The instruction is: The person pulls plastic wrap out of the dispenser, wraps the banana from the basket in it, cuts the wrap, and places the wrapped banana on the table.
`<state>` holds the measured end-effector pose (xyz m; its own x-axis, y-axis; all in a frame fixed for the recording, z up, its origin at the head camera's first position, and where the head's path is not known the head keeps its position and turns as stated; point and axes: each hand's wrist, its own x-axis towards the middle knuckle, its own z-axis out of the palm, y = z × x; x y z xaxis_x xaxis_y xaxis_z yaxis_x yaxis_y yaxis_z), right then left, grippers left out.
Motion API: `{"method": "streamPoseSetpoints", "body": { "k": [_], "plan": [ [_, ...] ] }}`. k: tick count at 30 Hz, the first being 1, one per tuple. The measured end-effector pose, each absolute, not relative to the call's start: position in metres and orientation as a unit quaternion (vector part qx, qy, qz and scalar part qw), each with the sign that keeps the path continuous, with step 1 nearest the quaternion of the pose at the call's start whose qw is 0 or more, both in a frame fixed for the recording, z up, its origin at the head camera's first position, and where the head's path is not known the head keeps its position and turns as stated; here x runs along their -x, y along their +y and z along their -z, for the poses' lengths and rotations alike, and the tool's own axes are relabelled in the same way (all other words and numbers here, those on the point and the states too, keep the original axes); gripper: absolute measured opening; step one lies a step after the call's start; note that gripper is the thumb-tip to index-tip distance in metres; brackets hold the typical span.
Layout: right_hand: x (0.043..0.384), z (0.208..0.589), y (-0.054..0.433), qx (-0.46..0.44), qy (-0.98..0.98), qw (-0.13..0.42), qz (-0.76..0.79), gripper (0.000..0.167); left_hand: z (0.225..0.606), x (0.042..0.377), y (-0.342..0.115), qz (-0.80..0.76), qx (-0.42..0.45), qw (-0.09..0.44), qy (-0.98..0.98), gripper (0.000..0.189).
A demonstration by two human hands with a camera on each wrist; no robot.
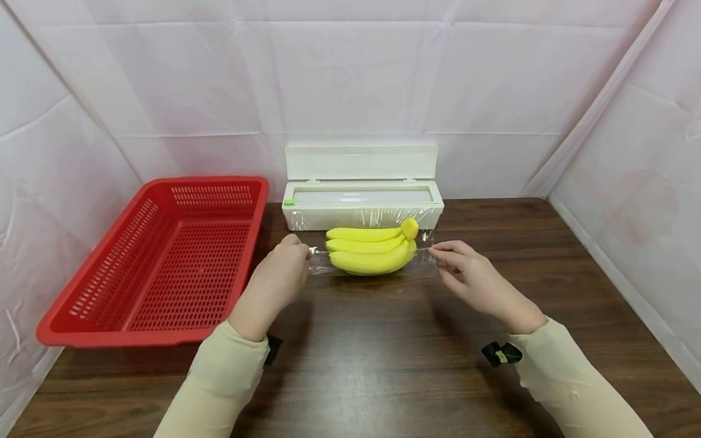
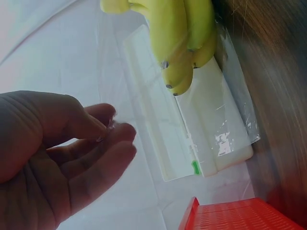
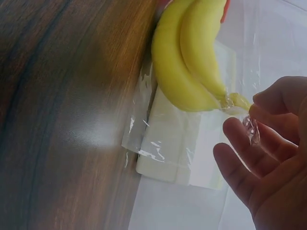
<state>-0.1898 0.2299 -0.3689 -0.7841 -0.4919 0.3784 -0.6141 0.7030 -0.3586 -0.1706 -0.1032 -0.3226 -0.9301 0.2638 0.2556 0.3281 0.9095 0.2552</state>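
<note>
A bunch of yellow bananas [image 1: 372, 258] lies on a sheet of clear plastic wrap [image 1: 320, 265], its stem toward the right. The left hand [image 1: 282, 271] pinches one end of the wrap's near edge between thumb and fingers, left of the banana tips. On the other side the right hand [image 1: 471, 274] pinches the opposite end of that edge, near the stem. Stretched between both hands, the edge passes across the nearest banana. In the right wrist view a crumpled bit of wrap [image 3: 251, 129] hangs from the right fingertips. Behind the fruit stands a white wrap dispenser [image 1: 361, 216], lid raised.
A red perforated plastic basket [image 1: 202, 271] stands to the left, close beside the left forearm. White cloth walls [image 1: 350, 79] enclose the back and sides of the dark wooden table [image 1: 361, 365]. A small green slider [image 1: 288, 202] sits on the dispenser's left end.
</note>
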Motion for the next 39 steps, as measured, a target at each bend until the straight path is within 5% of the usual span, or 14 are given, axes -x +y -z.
{"method": "streamPoseSetpoints", "body": {
  "k": [15,39],
  "plan": [
    [0.198,0.374,0.228,-0.279,-0.924,0.059,-0.255,0.054,0.335,0.177,-0.100,0.122,0.122,0.150,-0.973,0.019],
    [0.217,0.383,0.227,-0.262,-0.935,0.035,-0.236,0.051,0.342,0.201,-0.088,0.139,0.059,0.062,-0.987,0.037]
  ]
}}
